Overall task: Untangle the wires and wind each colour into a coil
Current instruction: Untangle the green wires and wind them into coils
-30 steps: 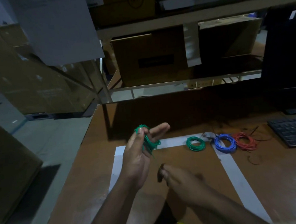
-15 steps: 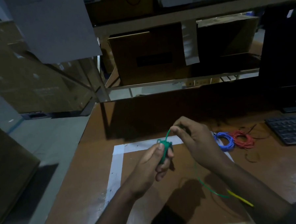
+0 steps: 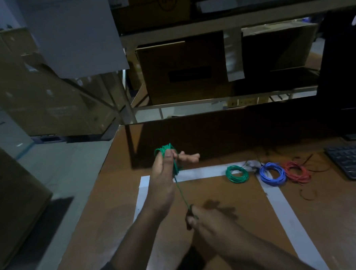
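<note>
While held, green wire [image 3: 181, 193] between hands.

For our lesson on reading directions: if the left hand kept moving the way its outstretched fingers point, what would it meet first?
The left hand points up-right over the table; probably the dark upright board behind it, though depth is unclear.

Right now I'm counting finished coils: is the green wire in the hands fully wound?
Not yet. Loops wrap the left hand, but a taut green wire runs to the right hand.

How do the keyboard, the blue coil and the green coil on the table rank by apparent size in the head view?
1. keyboard, though cut off by the frame edge
2. blue coil
3. green coil, only slightly smaller than the blue
</note>
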The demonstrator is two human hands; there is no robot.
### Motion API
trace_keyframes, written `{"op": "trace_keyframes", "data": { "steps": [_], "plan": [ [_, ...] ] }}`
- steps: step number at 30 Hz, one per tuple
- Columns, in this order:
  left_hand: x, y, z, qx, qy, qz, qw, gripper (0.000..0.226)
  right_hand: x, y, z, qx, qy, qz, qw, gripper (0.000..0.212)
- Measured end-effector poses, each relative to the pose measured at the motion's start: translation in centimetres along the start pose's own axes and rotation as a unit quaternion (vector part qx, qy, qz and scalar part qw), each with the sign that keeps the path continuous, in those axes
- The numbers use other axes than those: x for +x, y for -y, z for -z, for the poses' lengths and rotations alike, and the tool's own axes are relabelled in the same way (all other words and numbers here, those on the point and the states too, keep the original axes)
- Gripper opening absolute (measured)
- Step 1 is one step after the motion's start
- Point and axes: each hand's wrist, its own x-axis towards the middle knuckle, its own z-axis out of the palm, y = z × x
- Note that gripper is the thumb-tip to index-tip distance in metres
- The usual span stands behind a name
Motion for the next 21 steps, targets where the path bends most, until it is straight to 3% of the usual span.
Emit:
{"op": "trace_keyframes", "data": {
  "steps": [3,7,10,13,17,21],
  "plan": [
    [-0.1,1.7,1.0,0.142,0.019,0.0,0.99,0.04,-0.3,1.0,1.9,0.003,-0.059,0.002,0.998,0.024],
    [-1.3,2.6,0.8,0.165,0.104,0.044,0.98,0.041,0.0,1.0,5.1,-0.067,-0.197,0.055,0.977,0.036],
    [-2.4,1.7,-0.3,0.082,0.147,0.091,0.982,0.041,1.2,0.6,6.8,-0.074,-0.255,0.088,0.96,0.03],
    [-3.1,0.5,-1.0,-0.088,0.192,0.122,0.97,0.041,2.4,-0.5,7.7,-0.055,-0.273,0.111,0.954,0.028],
    [-3.8,-0.8,-1.3,-0.226,0.21,0.142,0.941,0.041,3.1,-2.1,7.1,0.021,-0.276,0.067,0.959,0.03],
    [-3.5,-1.4,-1.2,-0.326,0.178,0.145,0.917,0.042,2.3,-2.4,4.5,0.1,-0.258,0.009,0.961,0.028]
  ]
}}
